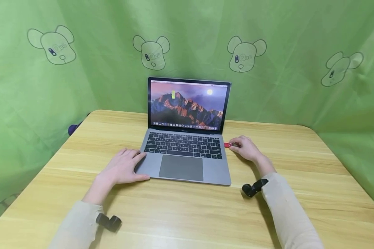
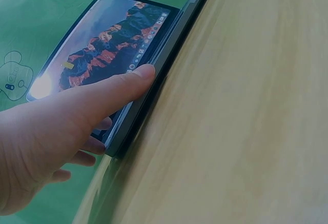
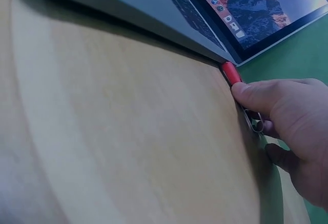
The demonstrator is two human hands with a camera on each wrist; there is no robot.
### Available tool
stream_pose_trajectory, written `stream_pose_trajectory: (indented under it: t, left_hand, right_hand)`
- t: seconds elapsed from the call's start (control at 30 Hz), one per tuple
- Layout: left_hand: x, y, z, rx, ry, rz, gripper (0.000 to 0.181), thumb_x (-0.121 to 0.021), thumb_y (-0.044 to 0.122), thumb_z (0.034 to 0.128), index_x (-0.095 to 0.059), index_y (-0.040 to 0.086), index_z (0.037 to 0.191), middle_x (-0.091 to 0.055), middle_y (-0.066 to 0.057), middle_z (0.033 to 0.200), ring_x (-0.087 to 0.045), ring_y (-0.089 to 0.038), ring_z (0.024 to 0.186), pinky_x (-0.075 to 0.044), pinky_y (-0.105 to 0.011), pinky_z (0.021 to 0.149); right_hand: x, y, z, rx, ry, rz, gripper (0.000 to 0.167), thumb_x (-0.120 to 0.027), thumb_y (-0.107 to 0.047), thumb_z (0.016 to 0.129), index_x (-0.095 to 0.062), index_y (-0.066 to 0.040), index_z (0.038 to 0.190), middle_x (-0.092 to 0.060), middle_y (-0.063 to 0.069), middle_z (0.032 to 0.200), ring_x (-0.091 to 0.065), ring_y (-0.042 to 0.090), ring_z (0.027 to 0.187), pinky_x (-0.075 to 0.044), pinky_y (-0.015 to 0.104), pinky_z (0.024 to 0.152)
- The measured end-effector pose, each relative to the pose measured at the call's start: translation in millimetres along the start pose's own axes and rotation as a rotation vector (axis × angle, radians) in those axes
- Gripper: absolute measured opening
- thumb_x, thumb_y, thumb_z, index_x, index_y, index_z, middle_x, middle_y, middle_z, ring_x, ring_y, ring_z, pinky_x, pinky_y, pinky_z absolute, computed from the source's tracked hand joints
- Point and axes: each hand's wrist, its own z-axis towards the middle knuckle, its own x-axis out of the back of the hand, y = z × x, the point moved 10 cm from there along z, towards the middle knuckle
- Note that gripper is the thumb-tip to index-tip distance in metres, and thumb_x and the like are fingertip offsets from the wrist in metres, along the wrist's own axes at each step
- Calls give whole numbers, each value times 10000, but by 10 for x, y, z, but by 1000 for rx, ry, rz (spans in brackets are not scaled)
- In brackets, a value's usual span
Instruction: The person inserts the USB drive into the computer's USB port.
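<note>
A grey laptop [image 1: 190, 154] sits opened on the table, its lit screen [image 1: 188, 105] showing a mountain picture. Around its front left corner, my left hand [image 1: 123, 167] holds on, thumb along the front edge and fingers at the left side. In the left wrist view, the thumb [image 2: 118, 88] touches that front edge. At the laptop's right side, my right hand [image 1: 245, 148] pinches a red USB flash drive [image 3: 231, 72] with a metal loop [image 3: 257, 125]. The drive's front end meets the laptop's edge; how deep it sits in a port cannot be made out.
The wooden table [image 1: 299, 166] carries the laptop. A green curtain [image 1: 199, 20] with printed bear heads hangs behind and along both sides. Black wrist cameras [image 1: 254, 187] stick out from both sleeves. Something purple [image 1: 72, 129] shows beyond the table's left edge.
</note>
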Motion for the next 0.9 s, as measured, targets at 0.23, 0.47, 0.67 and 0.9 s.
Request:
stream_pose_trajectory:
  t: [0.23, 0.47, 0.67, 0.9]
  left_hand:
    - [5, -5, 7, 1, 0, -3, 883, -556, 706, 738, -495, 52, 1329, -520, -173, 1270, -464, -340, 1171, -264, -497, 1064]
    - [3, -9, 14, 1, -4, -11, 878, -560, 696, 744, -490, 48, 1331, -515, -178, 1274, -459, -344, 1177, -257, -502, 1067]
    - [6, -10, 21, 0, 0, -16, 874, -567, 689, 744, -489, 47, 1332, -515, -183, 1273, -461, -348, 1174, -259, -506, 1065]
    - [-3, -10, 32, 0, -4, -17, 877, -564, 692, 743, -488, 48, 1334, -511, -185, 1278, -457, -352, 1181, -254, -511, 1067]
  right_hand:
    - [32, 18, 0, 2, -8, 30, 214, -612, -92, 876, -632, 52, 1033, -575, 198, 970, -502, 335, 910, -406, 504, 852]
    - [32, -8, 17, 27, 3, 20, 182, -614, -88, 874, -647, 24, 1013, -575, 159, 922, -488, 303, 868, -406, 450, 793]
    - [26, -11, 32, 24, 13, 14, 174, -618, -97, 878, -655, 9, 1010, -567, 142, 910, -479, 292, 857, -392, 424, 774]
    - [19, 1, 20, 20, 4, 5, 160, -614, -98, 881, -658, -7, 1006, -555, 129, 895, -473, 288, 854, -391, 424, 764]
